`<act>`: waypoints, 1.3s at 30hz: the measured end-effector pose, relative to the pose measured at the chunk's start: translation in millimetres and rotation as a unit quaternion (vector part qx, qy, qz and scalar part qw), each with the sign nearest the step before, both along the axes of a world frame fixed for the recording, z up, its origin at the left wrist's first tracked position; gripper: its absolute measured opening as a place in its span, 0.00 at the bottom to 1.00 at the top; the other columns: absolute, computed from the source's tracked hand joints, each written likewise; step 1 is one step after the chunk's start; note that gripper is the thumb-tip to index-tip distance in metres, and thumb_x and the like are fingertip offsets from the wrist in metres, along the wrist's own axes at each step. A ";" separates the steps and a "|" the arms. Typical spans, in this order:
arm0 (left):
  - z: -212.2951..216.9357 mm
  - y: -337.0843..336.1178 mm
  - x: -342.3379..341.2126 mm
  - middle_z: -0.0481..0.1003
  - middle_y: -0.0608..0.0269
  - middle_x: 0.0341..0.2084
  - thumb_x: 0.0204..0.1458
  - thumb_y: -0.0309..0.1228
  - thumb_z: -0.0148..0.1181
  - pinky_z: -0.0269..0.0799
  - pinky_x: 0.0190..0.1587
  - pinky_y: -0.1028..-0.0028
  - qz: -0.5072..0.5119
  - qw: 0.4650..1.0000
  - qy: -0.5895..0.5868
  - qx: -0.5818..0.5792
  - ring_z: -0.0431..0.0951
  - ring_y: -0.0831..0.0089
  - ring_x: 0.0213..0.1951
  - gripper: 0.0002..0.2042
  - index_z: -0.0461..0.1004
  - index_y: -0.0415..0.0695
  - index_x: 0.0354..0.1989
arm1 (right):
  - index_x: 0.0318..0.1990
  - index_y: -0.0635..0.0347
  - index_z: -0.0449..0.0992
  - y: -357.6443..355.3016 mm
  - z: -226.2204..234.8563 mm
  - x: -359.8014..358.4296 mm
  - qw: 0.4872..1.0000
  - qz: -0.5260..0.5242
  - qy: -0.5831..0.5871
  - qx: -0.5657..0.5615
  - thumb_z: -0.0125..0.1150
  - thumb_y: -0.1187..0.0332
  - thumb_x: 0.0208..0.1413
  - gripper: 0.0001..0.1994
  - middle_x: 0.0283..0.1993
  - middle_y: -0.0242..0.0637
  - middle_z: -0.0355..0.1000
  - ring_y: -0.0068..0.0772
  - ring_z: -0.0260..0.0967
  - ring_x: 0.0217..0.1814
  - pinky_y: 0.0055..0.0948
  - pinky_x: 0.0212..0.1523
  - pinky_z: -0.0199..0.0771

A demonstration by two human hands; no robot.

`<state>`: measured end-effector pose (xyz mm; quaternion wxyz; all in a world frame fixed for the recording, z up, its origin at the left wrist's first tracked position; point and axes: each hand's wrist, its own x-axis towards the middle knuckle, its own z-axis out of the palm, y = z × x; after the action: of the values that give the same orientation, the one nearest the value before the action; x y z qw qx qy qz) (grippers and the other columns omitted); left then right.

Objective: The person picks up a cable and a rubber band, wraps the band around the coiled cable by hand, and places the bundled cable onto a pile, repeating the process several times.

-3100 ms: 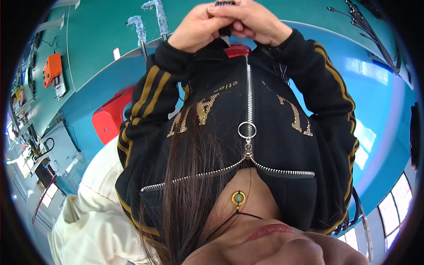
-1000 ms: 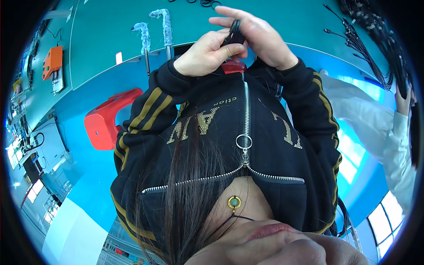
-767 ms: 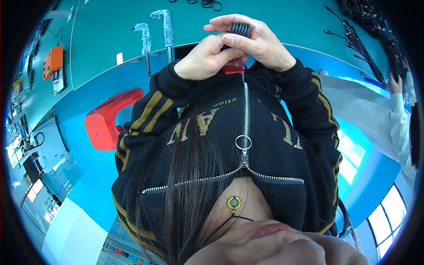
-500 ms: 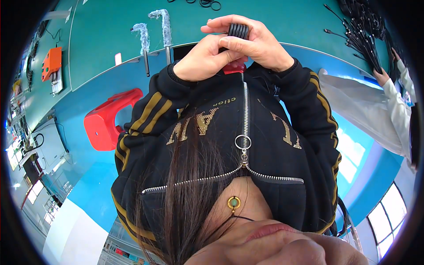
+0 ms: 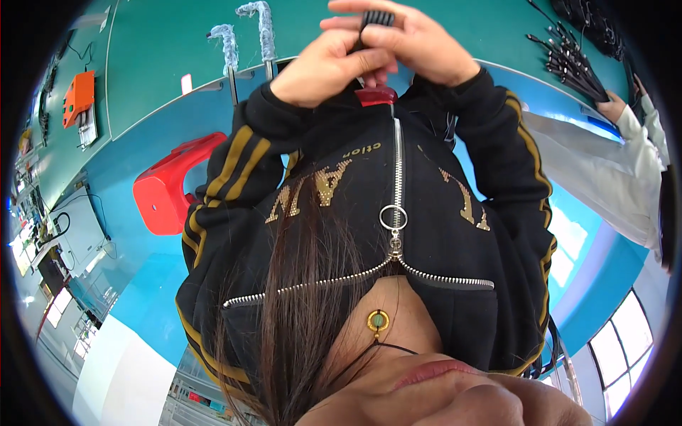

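A small black ribbed bundle [image 5: 375,19], likely a coil of cable, sits at the top centre of the frame, pinched between both hands above the green table [image 5: 163,64]. Only its upper end shows; the rest is hidden behind the fingers.

The left hand [image 5: 323,67] wraps it from the left side of the frame, its grip closed with fingers curled round the lower part of the bundle. The right hand [image 5: 419,46] covers it from the right, its grip also closed, fingers laid across the top and thumb pressed in toward the left hand. The two hands touch each other around the bundle.

Just below the hands a small red object [image 5: 376,96] peeks out at the top of the zipper [image 5: 395,213] of a black jacket [image 5: 341,234] with gold stripes on its sleeves, which fills the middle of the frame.

On the table at upper centre-left stand two posts wrapped in clear film [image 5: 245,32]. An orange box [image 5: 78,99] lies on the table at the far upper left. A red plastic stool [image 5: 167,188] stands on the blue floor at centre left.

At the upper right, a pile of black cables [image 5: 575,67] lies on the table, and another person's hand [image 5: 612,108] in a white sleeve rests just beside them.
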<state>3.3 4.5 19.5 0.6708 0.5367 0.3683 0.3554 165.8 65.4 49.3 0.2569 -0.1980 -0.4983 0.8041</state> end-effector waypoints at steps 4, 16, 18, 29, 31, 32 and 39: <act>-0.1 11.9 -9.5 0.74 0.61 0.36 0.62 0.32 0.49 0.72 0.39 0.77 -0.023 0.997 -0.065 -0.034 0.74 0.74 0.35 0.11 0.70 0.36 0.44 | 0.43 0.65 0.73 12.0 14.8 1.0 0.995 0.022 -0.095 -0.027 0.55 0.65 0.59 0.12 0.32 0.31 0.70 0.20 0.67 0.30 0.19 0.29 0.67; -0.7 17.4 -14.0 0.72 0.56 0.43 0.63 0.33 0.46 0.73 0.45 0.73 -0.038 0.979 -0.172 -0.098 0.75 0.68 0.42 0.14 0.66 0.36 0.51 | 0.35 0.64 0.73 8.4 18.5 -6.6 0.991 0.020 -0.111 0.065 0.53 0.64 0.61 0.11 0.29 0.30 0.70 0.17 0.65 0.26 0.17 0.25 0.64; -7.9 20.2 -15.9 0.71 0.55 0.44 0.63 0.34 0.46 0.73 0.46 0.72 -0.068 0.988 -0.127 -0.061 0.75 0.67 0.45 0.16 0.64 0.36 0.53 | 0.35 0.64 0.73 3.8 35.7 -2.3 0.983 0.021 -0.180 -0.002 0.53 0.64 0.61 0.11 0.29 0.30 0.70 0.17 0.64 0.27 0.17 0.26 0.64; 2.0 8.0 -1.2 0.75 0.60 0.35 0.62 0.32 0.49 0.75 0.39 0.76 0.004 0.985 -0.164 -0.050 0.77 0.74 0.37 0.12 0.66 0.39 0.50 | 0.41 0.65 0.74 15.0 -3.4 -5.3 0.976 -0.010 -0.133 0.173 0.57 0.67 0.58 0.10 0.34 0.33 0.73 0.21 0.68 0.35 0.22 0.37 0.69; 4.6 8.0 -0.6 0.75 0.61 0.34 0.61 0.32 0.49 0.74 0.39 0.76 0.020 0.971 -0.216 -0.098 0.76 0.74 0.37 0.12 0.67 0.39 0.49 | 0.41 0.65 0.74 16.2 -7.6 -9.1 0.981 -0.006 -0.045 0.188 0.57 0.67 0.58 0.10 0.34 0.33 0.73 0.23 0.68 0.36 0.23 0.37 0.69; 5.7 8.4 -1.0 0.74 0.61 0.35 0.62 0.32 0.48 0.73 0.39 0.77 0.008 0.986 -0.152 -0.072 0.75 0.75 0.36 0.11 0.67 0.39 0.48 | 0.42 0.66 0.74 16.0 -8.4 -10.5 0.979 0.000 0.042 0.201 0.57 0.67 0.58 0.11 0.34 0.34 0.74 0.24 0.69 0.36 0.24 0.37 0.69; 7.1 0.1 -1.8 0.73 0.63 0.32 0.63 0.31 0.45 0.69 0.38 0.78 0.014 0.997 0.048 0.056 0.72 0.78 0.32 0.10 0.69 0.37 0.43 | 0.50 0.66 0.69 9.6 -11.7 -3.9 0.985 0.022 -0.066 0.160 0.52 0.67 0.61 0.14 0.52 0.45 0.72 0.35 0.67 0.57 0.31 0.59 0.66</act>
<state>1.5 4.6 26.6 0.6166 0.5842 0.3871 0.3587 161.9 75.0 37.5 0.2337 -0.1961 -0.6408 0.7045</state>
